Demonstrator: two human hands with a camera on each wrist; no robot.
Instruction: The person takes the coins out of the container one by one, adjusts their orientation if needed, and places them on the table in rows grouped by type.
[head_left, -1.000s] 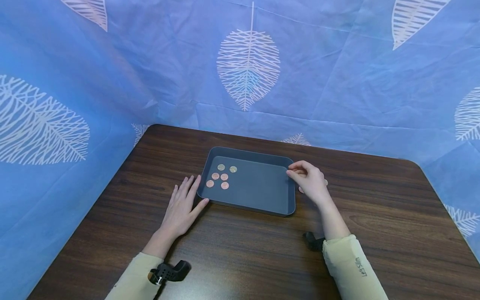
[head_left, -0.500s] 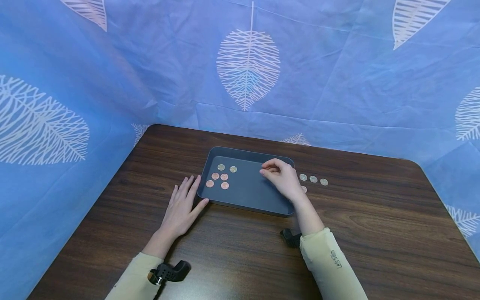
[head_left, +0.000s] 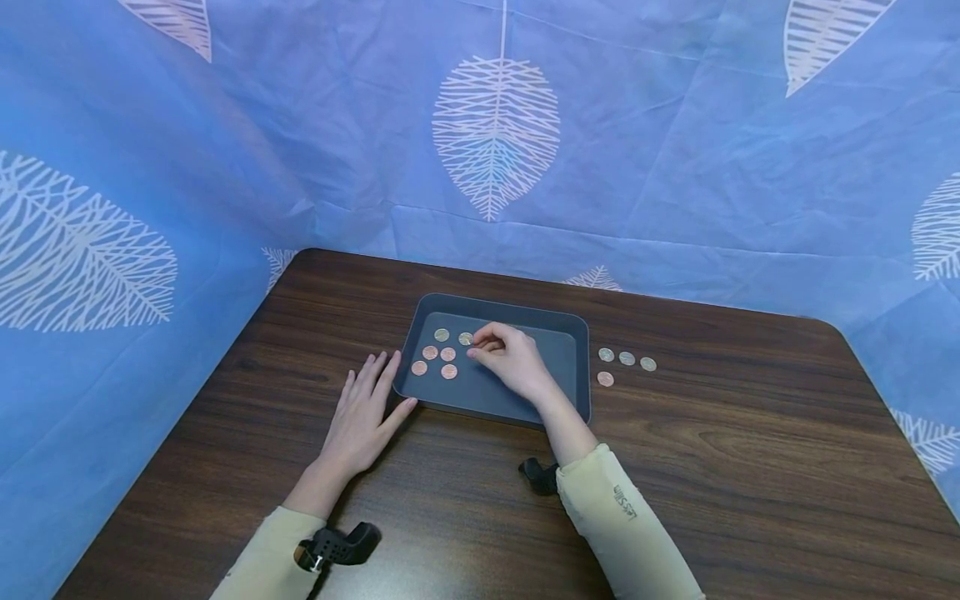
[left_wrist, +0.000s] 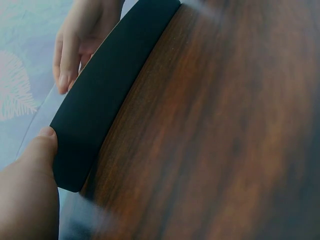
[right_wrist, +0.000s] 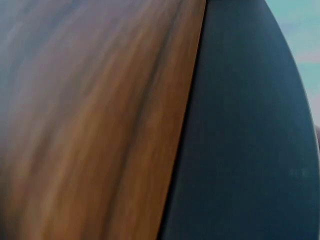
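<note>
A dark grey tray (head_left: 525, 404) lies on the table, with several coins at its left: copper ones (head_left: 447, 354) in front and silvery ones (head_left: 442, 335) behind. My left hand (head_left: 365, 417) rests at the tray's left corner, fingers spread and straight; in the left wrist view its thumb (left_wrist: 37, 155) touches the tray's wall (left_wrist: 100, 95). Over the tray, my right hand (head_left: 512, 360) pinches a coin between thumb and forefinger, almost wholly hidden by the fingertips. Those fingertips are beside the right-hand silvery coin (head_left: 465, 339). The right wrist view shows only the tray's outer wall (right_wrist: 240, 125) and table.
Right of the tray, several more coins lie on the brown wooden table (head_left: 750, 433): silvery ones (head_left: 627, 358) in a row and a copper one (head_left: 605, 379) in front. A blue cloth with leaf prints (head_left: 637, 167) hangs behind the table.
My right hand has moved left from the tray's right edge to beside the coins in it, uncovering the coins on the table. My left hand has stayed in place.
</note>
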